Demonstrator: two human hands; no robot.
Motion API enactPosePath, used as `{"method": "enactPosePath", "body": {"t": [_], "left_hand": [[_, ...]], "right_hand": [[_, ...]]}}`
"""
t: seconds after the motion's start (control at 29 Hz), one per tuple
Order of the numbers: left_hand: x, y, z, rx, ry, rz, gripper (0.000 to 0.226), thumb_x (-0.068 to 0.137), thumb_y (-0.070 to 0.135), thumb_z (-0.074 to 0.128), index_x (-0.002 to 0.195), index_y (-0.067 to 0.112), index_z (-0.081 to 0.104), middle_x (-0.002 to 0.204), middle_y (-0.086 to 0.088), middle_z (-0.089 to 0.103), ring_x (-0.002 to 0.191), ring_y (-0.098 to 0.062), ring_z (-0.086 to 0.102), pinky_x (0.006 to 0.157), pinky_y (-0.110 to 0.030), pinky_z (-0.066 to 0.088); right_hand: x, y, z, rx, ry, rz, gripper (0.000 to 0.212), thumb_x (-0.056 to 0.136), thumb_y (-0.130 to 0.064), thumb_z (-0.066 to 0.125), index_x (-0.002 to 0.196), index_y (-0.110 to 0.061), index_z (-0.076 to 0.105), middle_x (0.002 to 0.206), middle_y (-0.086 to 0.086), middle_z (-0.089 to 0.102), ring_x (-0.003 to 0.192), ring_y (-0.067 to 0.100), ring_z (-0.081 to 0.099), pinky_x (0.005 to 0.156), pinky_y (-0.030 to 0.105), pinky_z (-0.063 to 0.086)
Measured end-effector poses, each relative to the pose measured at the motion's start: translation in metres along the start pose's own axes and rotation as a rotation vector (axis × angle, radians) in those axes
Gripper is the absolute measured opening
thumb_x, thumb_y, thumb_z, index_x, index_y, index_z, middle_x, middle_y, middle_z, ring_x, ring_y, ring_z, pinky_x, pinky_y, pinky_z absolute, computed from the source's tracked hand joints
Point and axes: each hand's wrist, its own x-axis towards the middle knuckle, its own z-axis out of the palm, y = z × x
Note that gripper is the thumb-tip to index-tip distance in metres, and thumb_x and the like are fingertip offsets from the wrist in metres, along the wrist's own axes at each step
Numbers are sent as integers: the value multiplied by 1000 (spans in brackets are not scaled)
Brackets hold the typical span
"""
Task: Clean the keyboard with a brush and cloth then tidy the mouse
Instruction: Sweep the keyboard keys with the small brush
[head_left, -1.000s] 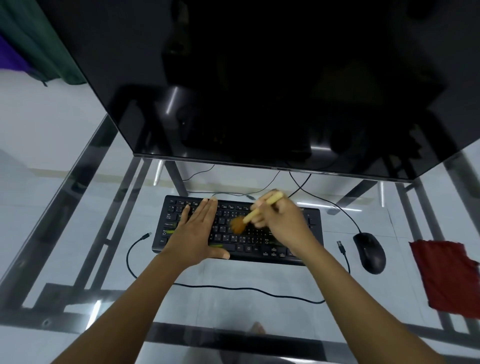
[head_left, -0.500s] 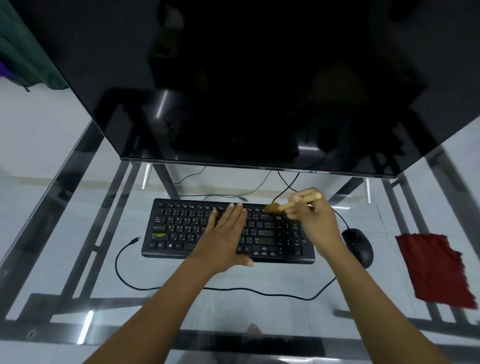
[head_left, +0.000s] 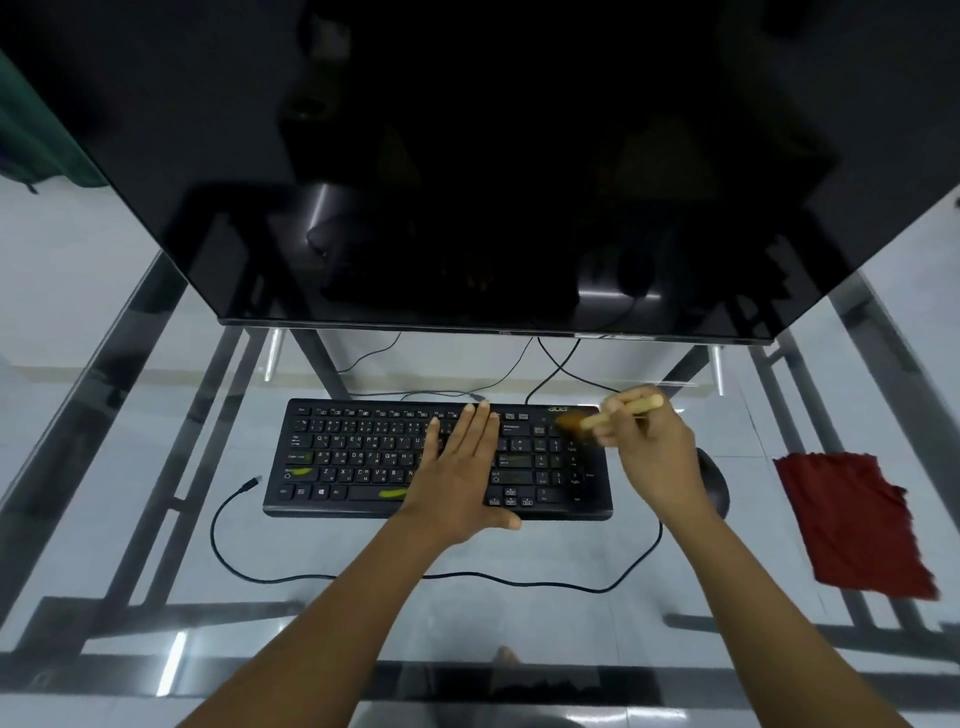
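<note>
Here, a wide black monitor (head_left: 493, 156) fills the upper half of the frame, its screen dark. Beneath it, a glass table (head_left: 130, 519) on a dark metal frame spans the rest of the view. A black keyboard (head_left: 363, 457) lies on the glass at centre. Its long axis runs left to right, with the top row of keys toward the monitor. Yellow-green smears show on a key at its left edge and on the space bar. A red cloth (head_left: 852, 525) lies on the glass at the right edge of the frame, well apart from the keyboard.

Your left hand (head_left: 462, 478) rests flat on the middle of the keyboard, fingers straight and pointing toward the monitor. Your right hand (head_left: 654, 452) is curled round a pale wooden brush (head_left: 613, 413) above the keyboard's upper right corner. A black mouse (head_left: 714, 483) sits just right of the keyboard, largely hidden behind your right wrist.

The brush lies nearly level across the frame, handle end pointing to the upper right, brown bristles to the left over the number pad. Blur hides whether the bristles touch the keys. A black cable (head_left: 311, 574) loops across the glass below the keyboard, and its plug end lies free just left of the keyboard.
</note>
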Motion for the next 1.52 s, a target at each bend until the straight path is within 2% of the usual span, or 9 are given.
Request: {"method": "enactPosePath", "body": {"t": [0.34,0.48,0.59,0.86,1.0,1.14,1.28,1.45,1.52], "left_hand": [[-2,-8,3,38,-1,23,124,68,84,47,150,18,-18,156,5,-29,141,-12,-29,118,-46,-12],[2,-5,-3,-9,-18,12,123,66,84,46,151,18,-14,157,4,-26,142,-11,-27,117,-46,-14],[3,-3,-6,29,-22,-2,122,70,78,55,152,18,-11,157,0,-24,142,-16,-27,116,-51,-13],[3,-7,1,19,14,-55,122,65,81,56,152,26,-9,158,-1,-24,142,-21,-29,116,-53,-12],[3,-8,3,13,28,-53,123,64,83,55,152,26,-8,158,0,-25,142,-20,-29,116,-52,-11],[3,-9,2,28,1,-69,123,65,83,55,152,27,-11,157,1,-27,141,-20,-30,116,-53,-11],[4,-6,2,23,-2,-71,123,65,82,55,151,27,-13,156,1,-29,141,-20,-31,116,-52,-12],[3,-7,0,24,-11,-77,124,65,82,56,151,25,-14,156,1,-28,141,-20,-31,116,-52,-11],[3,-5,-1,43,-26,-84,127,67,82,53,150,21,-19,155,1,-30,140,-20,-32,116,-52,-11]], "right_hand": [[-31,9,-4,-22,-197,104,13,98,-19,53,86,-17,59,75,1,73,70,16,70,68,20,56],[-30,12,-13,-57,76,22,16,96,-15,55,81,-20,57,80,-7,67,70,5,63,65,5,45],[-31,11,-13,31,-201,136,13,97,-21,54,86,-15,61,72,1,74,67,14,70,69,26,59],[-30,6,-6,16,-201,143,14,96,-25,56,87,-16,60,73,4,73,68,17,70,69,31,59],[-21,9,-10,-67,43,93,16,96,-16,53,81,-21,57,77,-1,70,71,13,65,64,11,47],[-24,7,-10,110,-191,200,13,97,-16,53,87,-14,61,75,4,74,69,17,70,72,25,59],[-23,8,-11,14,139,96,13,95,-17,57,83,-22,59,83,-3,69,69,4,65,66,3,44],[-21,11,-4,38,-203,150,10,97,-20,55,89,-18,61,81,7,73,70,17,71,72,30,59],[-15,6,-5,-58,22,86,19,98,-20,53,81,-29,55,76,-5,69,69,9,67,65,17,52]]}}
